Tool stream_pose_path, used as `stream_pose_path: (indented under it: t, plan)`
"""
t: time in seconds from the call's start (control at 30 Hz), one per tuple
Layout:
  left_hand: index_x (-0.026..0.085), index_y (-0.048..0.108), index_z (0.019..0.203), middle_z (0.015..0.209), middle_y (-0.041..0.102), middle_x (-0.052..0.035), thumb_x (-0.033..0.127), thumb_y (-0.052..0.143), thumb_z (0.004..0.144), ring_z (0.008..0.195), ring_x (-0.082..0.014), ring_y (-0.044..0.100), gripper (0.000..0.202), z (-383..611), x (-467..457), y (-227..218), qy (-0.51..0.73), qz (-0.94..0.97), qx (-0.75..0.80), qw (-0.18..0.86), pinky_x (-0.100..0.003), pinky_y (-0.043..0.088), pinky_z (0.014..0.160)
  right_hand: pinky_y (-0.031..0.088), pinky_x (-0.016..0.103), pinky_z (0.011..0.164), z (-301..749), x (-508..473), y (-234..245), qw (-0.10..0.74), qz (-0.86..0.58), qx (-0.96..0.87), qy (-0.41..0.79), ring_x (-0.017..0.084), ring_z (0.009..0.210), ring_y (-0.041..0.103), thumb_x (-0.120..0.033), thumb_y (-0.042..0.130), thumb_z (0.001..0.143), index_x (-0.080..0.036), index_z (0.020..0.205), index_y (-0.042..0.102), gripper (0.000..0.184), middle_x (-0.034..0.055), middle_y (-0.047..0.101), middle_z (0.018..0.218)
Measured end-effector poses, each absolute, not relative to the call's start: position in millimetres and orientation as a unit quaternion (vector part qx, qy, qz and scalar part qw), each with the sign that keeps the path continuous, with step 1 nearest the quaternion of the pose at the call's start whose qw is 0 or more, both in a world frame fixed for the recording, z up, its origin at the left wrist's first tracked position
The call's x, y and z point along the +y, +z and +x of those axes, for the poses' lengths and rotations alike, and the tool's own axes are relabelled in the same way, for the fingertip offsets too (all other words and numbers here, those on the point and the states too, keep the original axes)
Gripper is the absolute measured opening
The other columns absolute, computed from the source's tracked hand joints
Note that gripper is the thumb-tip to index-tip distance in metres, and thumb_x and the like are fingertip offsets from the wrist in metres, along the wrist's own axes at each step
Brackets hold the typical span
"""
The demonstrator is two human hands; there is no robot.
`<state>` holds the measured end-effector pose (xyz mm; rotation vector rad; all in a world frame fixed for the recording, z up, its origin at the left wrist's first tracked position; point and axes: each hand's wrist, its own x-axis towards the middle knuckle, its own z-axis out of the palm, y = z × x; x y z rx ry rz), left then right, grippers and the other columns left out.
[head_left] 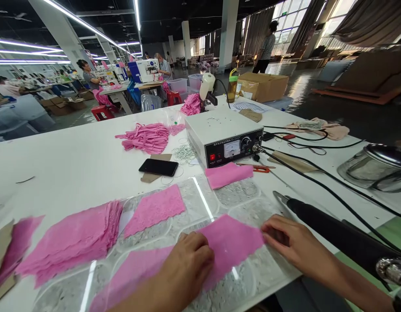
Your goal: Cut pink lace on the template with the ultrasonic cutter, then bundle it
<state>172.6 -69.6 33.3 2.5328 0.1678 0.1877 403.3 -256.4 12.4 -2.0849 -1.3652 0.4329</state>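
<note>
A pink fabric piece (234,238) lies on a clear-topped, stone-patterned board (268,268). At its right tip my right hand (289,242) pinches the fabric between thumb and fingers. My left hand (189,264) rests at the piece's left edge, fingers curled and closed on the fabric. Under my left wrist lies another pink piece (132,273), partly hidden. Further pink pieces lie beyond: one with a wavy edge (158,208) and a folded one (229,174). A stack of pink pieces (73,240) sits to the left.
Behind the board stands a control box (233,149) with cables. A black handheld tool (330,229) with a metal blade-like tip lies at right, near a glass-sided pot (372,169). Orange-handled scissors (260,168), a phone (158,167) and pink strips (147,138) are on the table.
</note>
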Motion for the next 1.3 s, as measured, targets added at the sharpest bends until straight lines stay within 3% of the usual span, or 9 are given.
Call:
stream_pose_path:
  t: [0.2,0.53,0.7,0.93,1.03,1.13,1.3]
  plan:
    - [0.017,0.062,0.086,0.089,0.060,-0.0055,0.012,0.044,0.095,0.079,-0.0179,0.057,0.021,173.0,-73.5,27.6,0.067,0.967,0.045,0.244,-0.033,0.046,0.072,0.041,0.028,0.054,405.4,-252.6,13.5,0.271,-0.794,-0.507,0.198,0.015,0.061,0.052,-0.031,0.049,0.089,-0.023,0.074,0.056,0.018,0.0003,0.058,0.073]
    - [0.017,0.062,0.075,0.086,0.061,-0.0035,0.011,0.053,0.090,0.076,-0.0167,0.059,0.019,187.2,-71.7,43.9,-0.042,0.972,0.058,0.223,-0.033,0.046,0.074,0.039,0.028,0.054,403.5,-249.5,16.6,0.285,-0.794,-0.507,0.177,0.014,0.059,0.049,-0.031,0.045,0.090,-0.023,0.072,0.051,0.021,-0.0003,0.055,0.070]
    - [0.017,0.063,0.078,0.090,0.062,-0.0039,0.012,0.053,0.090,0.079,-0.0176,0.060,0.016,191.7,-71.0,48.8,-0.074,0.969,0.068,0.224,-0.034,0.047,0.076,0.037,0.029,0.053,403.4,-246.6,14.1,0.284,-0.790,-0.516,0.171,0.014,0.057,0.048,-0.028,0.046,0.088,-0.023,0.068,0.049,0.021,-0.0006,0.053,0.067]
    - [0.017,0.065,0.078,0.089,0.064,-0.0047,0.011,0.054,0.089,0.081,-0.0193,0.063,0.017,193.8,-70.5,59.1,-0.105,0.967,0.067,0.224,-0.034,0.049,0.078,0.041,0.028,0.055,400.8,-249.7,13.3,0.320,-0.782,-0.513,0.151,0.015,0.062,0.050,-0.029,0.044,0.093,-0.023,0.073,0.051,0.023,0.0001,0.053,0.072]
    - [0.016,0.068,0.076,0.084,0.066,-0.0052,0.009,0.055,0.087,0.076,-0.0195,0.064,0.019,204.1,-67.0,64.3,-0.102,0.963,0.058,0.244,-0.031,0.050,0.070,0.042,0.027,0.055,399.6,-249.8,14.9,0.353,-0.772,-0.513,0.129,0.015,0.061,0.051,-0.030,0.045,0.093,-0.023,0.073,0.052,0.023,-0.0001,0.053,0.071]
    - [0.016,0.072,0.084,0.092,0.068,-0.0056,0.009,0.053,0.089,0.076,-0.0168,0.065,0.020,227.0,-64.1,68.2,-0.078,0.957,0.055,0.272,-0.025,0.050,0.067,0.044,0.027,0.055,399.3,-248.5,18.3,0.368,-0.764,-0.516,0.121,0.014,0.061,0.053,-0.030,0.044,0.094,-0.023,0.075,0.053,0.022,-0.0005,0.054,0.071]
    - [0.015,0.068,0.111,0.113,0.068,-0.0051,0.007,0.056,0.086,0.101,-0.0167,0.064,0.029,274.9,-70.7,66.5,-0.055,0.950,0.024,0.307,-0.023,0.049,0.088,0.044,0.026,0.051,402.7,-248.2,21.2,0.350,-0.766,-0.522,0.139,0.013,0.057,0.054,-0.029,0.044,0.093,-0.024,0.078,0.054,0.019,-0.0018,0.058,0.069]
